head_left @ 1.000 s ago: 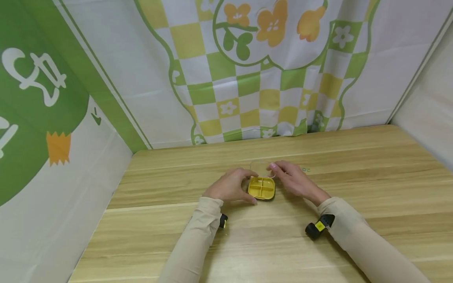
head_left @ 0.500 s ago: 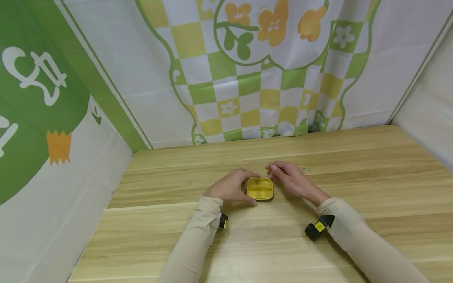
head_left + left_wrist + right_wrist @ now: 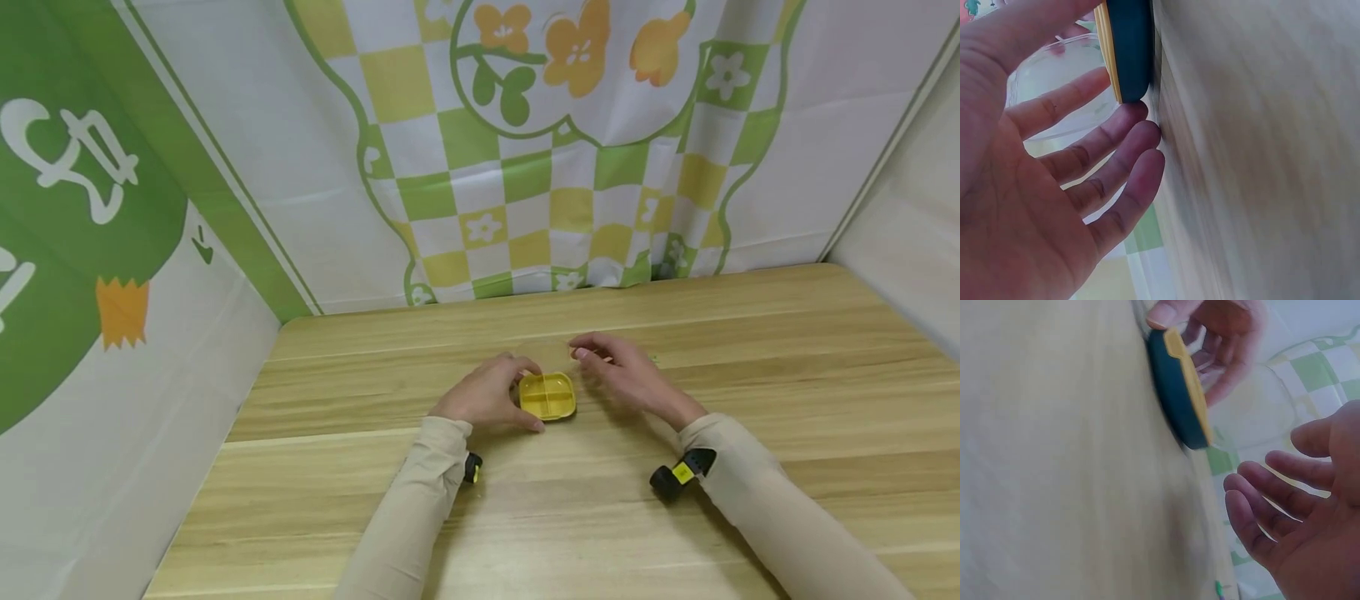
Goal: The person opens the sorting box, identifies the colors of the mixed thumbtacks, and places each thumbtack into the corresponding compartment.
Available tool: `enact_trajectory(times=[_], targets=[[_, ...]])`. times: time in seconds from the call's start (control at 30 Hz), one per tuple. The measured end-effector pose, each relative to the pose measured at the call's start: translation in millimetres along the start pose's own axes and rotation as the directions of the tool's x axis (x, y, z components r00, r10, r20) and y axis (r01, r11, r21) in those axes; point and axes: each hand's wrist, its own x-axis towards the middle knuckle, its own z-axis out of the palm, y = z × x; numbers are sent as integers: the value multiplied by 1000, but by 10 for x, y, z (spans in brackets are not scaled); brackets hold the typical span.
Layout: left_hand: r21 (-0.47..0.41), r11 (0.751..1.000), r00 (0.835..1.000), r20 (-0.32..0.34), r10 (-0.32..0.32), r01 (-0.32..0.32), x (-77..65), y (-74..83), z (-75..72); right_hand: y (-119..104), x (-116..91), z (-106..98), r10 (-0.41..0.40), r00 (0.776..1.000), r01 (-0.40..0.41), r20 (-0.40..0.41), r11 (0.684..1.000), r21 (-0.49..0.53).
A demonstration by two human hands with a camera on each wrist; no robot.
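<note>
A small pill box (image 3: 561, 402) with a yellow tray of several compartments sits on the table in the head view. Its dark teal base (image 3: 1133, 50) shows in the left wrist view. The clear lid (image 3: 1263, 400) stands raised at the far side and is faint in the head view. My left hand (image 3: 491, 393) holds the box from the left, thumb at the near edge and index finger at the far one. My right hand (image 3: 633, 379) hovers beside the lid, fingers loosely bent and nothing between them. In the right wrist view its fingertips are apart from the box.
Tiny green bits (image 3: 655, 360) lie on the wooden table (image 3: 360, 500) just beyond my right hand, partly hidden by it. A checked curtain (image 3: 525, 200) hangs along the table's back edge. Black cameras are strapped to both wrists.
My right hand has let go of the clear lid and lifted slightly away to the right. The pill box has shifted slightly left, with my left hand still around it.
</note>
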Motion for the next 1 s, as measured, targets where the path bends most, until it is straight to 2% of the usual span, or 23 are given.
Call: enact_trajectory(times=[0.33,0.53,1.0], targets=[[3,999,999,-40,-35,35,-4,-21,9,29,1,-248,30,999,-28,21,997,-75],[5,999,997,-62,-53,53,-13,-10,8,40,-14,-404,29,1000,-28,6,990,-137],[65,993,989,-116,-89,97,-13,10,35,133,-46,-631,-29,998,43,47,941,-335]])
